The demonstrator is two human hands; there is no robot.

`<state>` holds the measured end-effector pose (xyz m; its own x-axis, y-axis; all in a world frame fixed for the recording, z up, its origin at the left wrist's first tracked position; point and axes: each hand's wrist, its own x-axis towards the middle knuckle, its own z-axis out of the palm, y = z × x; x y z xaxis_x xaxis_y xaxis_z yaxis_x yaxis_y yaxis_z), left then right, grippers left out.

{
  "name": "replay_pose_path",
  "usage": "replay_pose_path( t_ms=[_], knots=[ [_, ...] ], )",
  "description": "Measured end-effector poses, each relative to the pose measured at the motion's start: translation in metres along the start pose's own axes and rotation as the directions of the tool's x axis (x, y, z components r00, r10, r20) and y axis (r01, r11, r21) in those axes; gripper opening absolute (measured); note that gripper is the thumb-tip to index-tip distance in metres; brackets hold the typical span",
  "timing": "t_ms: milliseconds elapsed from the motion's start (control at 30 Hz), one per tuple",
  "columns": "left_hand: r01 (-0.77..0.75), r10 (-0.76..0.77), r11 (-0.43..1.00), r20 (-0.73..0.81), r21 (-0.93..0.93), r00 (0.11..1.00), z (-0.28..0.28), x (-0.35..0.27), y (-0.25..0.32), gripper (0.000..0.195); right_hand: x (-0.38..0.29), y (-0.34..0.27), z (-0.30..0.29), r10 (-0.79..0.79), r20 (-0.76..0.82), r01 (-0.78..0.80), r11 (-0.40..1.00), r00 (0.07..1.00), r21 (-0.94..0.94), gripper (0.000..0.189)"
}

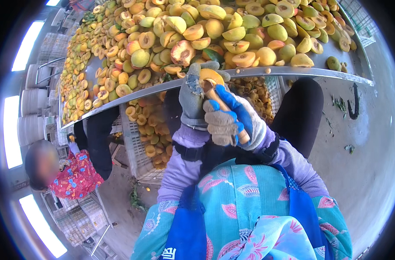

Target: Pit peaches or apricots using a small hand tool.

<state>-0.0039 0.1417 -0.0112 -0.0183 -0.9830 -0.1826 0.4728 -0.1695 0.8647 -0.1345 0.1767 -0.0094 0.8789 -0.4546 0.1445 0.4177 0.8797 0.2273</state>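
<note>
My left hand [194, 94], in a worn grey work glove, holds a halved yellow peach [212, 75] with its cut side towards me. In my right hand [231, 118], gloved in grey and blue, is a tool with a wooden handle [222, 101]. Its metal head [207, 85] meets the cut face of the peach half; the tip is partly hidden by the fruit. Both hands are just in front of the rim of a metal table [303, 72]. Many halved peaches [215, 27] are heaped on it.
Below the table edge, a white plastic crate [132, 146] holds peach halves [152, 130]. Beside it, another crate [275, 92] contains brown pits or scraps [254, 94]. A co-worker [77, 175] sits at left. Leaves [340, 105] and a dark hook-shaped object [354, 104] lie on the floor at right.
</note>
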Motion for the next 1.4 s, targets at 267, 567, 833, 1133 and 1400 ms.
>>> replay_pose_path(
  t_ms=[267, 567, 833, 1133, 1400],
  knots=[
    [0.114, 0.512, 0.029, -0.113, 0.993, 0.852, -0.099, 0.021, 0.101, 0.039, -0.055, -0.007, -0.055, -0.248, -0.666, 0.275, 0.959, 0.704, -0.066, 0.031],
    [-0.105, 0.166, 0.897, -0.108, 0.429, 0.980, -0.144, 0.087, 0.128, 0.053, -0.010, -0.005, 0.004, -0.578, -0.628, 0.031, 0.748, 0.521, -0.663, 0.034],
    [-0.228, 0.220, 0.950, 0.060, 0.212, 0.974, -0.026, 0.018, 0.046, 0.048, 0.034, 0.004, 0.018, -0.783, 0.049, -0.291, -0.288, 0.620, -0.912, 0.033],
    [-0.172, 0.172, 0.985, 0.024, -0.028, 0.985, 0.004, 0.008, 0.008, 0.040, 0.026, -0.001, -0.008, -0.815, -0.058, -0.227, -0.092, 0.577, -0.970, 0.042],
    [-0.198, 0.215, 0.974, 0.172, -0.110, 0.961, 0.009, 0.012, 0.004, 0.034, 0.017, -0.010, 0.007, -0.762, -0.229, -0.198, 0.134, 0.606, -0.971, 0.042]
  ],
)
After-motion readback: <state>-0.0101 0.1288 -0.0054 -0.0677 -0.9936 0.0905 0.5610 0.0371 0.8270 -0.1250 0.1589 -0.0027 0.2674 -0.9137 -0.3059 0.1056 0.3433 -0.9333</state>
